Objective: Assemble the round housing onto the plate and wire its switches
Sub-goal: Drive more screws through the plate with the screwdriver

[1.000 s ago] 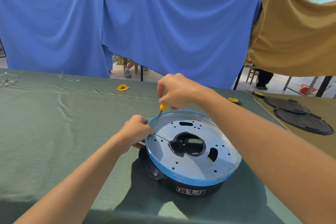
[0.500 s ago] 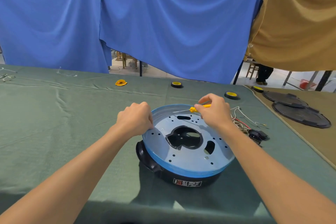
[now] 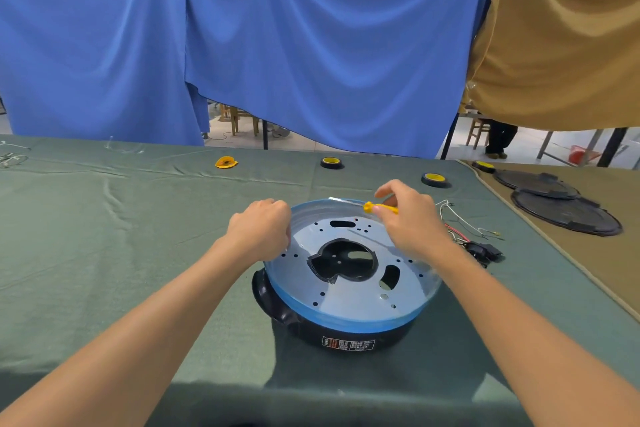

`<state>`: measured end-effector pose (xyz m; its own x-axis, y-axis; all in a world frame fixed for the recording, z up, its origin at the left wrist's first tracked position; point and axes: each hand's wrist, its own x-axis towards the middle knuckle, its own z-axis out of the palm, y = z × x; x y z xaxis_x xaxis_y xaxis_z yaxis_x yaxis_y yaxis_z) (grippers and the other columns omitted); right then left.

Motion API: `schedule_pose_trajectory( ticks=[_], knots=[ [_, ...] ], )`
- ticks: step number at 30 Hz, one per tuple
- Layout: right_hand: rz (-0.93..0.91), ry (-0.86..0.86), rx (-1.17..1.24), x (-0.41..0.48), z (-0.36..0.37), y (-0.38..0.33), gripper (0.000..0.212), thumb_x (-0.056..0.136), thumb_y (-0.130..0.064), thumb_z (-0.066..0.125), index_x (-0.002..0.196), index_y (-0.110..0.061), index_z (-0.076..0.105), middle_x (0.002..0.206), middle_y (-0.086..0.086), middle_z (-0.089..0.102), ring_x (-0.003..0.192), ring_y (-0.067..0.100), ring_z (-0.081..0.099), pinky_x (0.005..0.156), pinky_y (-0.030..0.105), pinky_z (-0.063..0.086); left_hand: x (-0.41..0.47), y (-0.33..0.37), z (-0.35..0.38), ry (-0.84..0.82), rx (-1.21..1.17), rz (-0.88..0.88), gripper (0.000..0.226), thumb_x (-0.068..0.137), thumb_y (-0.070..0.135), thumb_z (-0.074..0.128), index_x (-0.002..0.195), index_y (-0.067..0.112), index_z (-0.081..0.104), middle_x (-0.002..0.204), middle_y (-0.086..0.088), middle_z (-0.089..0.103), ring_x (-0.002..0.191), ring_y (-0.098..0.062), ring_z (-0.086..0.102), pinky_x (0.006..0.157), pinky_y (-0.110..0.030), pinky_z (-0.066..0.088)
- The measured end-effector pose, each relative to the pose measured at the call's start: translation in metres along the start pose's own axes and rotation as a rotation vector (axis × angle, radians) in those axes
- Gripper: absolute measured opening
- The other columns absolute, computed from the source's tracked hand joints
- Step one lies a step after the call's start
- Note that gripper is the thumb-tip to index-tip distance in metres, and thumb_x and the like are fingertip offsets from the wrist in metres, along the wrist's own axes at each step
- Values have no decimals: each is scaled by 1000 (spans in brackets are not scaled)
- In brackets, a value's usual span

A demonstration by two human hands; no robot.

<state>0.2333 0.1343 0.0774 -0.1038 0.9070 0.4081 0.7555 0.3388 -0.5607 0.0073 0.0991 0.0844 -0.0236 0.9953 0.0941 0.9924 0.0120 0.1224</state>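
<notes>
Housing (image 3: 346, 336), round and black, is seen near the middle of the desk (image 3: 104, 236), which is covered with a green cloth. A small printed label (image 3: 348, 344) is carried on its near wall. It is capped by the plate (image 3: 408, 291), a pale metal disc with a blue-tinted rim, pierced by many small holes, a large irregular opening at its centre and two smaller slots.

The left hand (image 3: 259, 229) is set against the plate's left rim, its fingers curled inward; whether anything is pinched in them cannot be told. The right hand (image 3: 412, 222) is held over the plate's far rim, and a small yellow-handled screwdriver (image 3: 379, 207) is gripped between its thumb and fingers, the thin shaft pointed to the left along the far edge.

Just to the right of the housing, a loose bundle of wires (image 3: 460, 222), white and red, is spread on the cloth, and a black switch part (image 3: 483, 251) lies at its near end.

Farther back, three tape rolls with yellow cores (image 3: 331, 162) are spaced along the desk, and a crumpled yellow piece (image 3: 225, 162) lies to their left. On a tan-covered surface at the right, two dark round discs (image 3: 564, 215) are laid overlapping. The background is closed off by hung blue sheets (image 3: 311, 45) and a tan sheet (image 3: 561, 45)
</notes>
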Motion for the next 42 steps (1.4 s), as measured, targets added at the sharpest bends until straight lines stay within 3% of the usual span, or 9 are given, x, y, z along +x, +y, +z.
schedule_pose_trajectory(
  ticks=[5,9,13,19,23,27,31,36,42],
  knots=[
    [120,349,63,-16,-20,29,12,95,-23,60,105,-18,57,96,-2,62,87,17,56,77,36,46,-6,28,9,76,66,201,39,96,37,55,129,15,56,137,-10,48,128,-33,42,100,-42,40],
    [283,459,13,-37,-29,59,7,92,-19,63,98,-17,61,96,3,69,87,22,59,73,29,34,-7,66,25,-219,-7,305,76,90,71,45,152,30,30,152,-5,42,136,-33,41,106,-49,41],
    [364,431,-8,-65,-28,82,9,91,-18,65,96,-11,65,97,9,71,95,32,60,79,35,43,-3,75,35,-338,35,268,79,83,84,32,151,54,7,165,-4,16,148,-46,10,117,-61,20],
    [309,189,-205,-89,-16,100,9,93,-24,61,95,-16,60,97,8,68,96,29,55,75,37,46,-6,79,32,-391,17,239,95,63,88,22,149,58,-4,167,-3,1,151,-44,-3,119,-61,8],
    [229,237,-320,-88,-16,94,15,96,-27,55,97,-14,62,103,7,66,102,28,51,85,38,42,-7,76,34,-341,33,219,93,71,87,23,153,51,-3,167,0,0,151,-40,-4,120,-58,8],
    [238,250,66,-83,-16,61,40,98,-50,39,78,-20,56,81,-7,60,95,25,56,78,36,42,-10,68,30,-265,-20,232,89,85,78,36,158,34,11,164,2,22,149,-31,23,116,-48,28],
    [526,-47,382,-65,-18,33,46,89,-56,49,106,-14,56,104,2,60,100,24,57,71,40,57,-2,44,15,193,-6,77,65,94,61,48,144,20,42,148,-4,47,135,-28,42,110,-47,37],
    [699,-162,527,-53,-15,20,37,88,-14,53,124,-13,47,107,6,56,94,22,59,56,31,51,-1,9,15,-71,-636,-447,47,92,38,61,124,7,44,110,-12,56,95,-30,55,72,-37,46],
    [720,-127,509,-41,-15,21,34,89,2,36,117,-3,55,105,16,65,86,28,66,52,34,56,-10,-11,15,-218,-1168,-493,40,81,38,68,113,15,63,98,-9,68,79,-25,61,63,-32,47]
  ],
)
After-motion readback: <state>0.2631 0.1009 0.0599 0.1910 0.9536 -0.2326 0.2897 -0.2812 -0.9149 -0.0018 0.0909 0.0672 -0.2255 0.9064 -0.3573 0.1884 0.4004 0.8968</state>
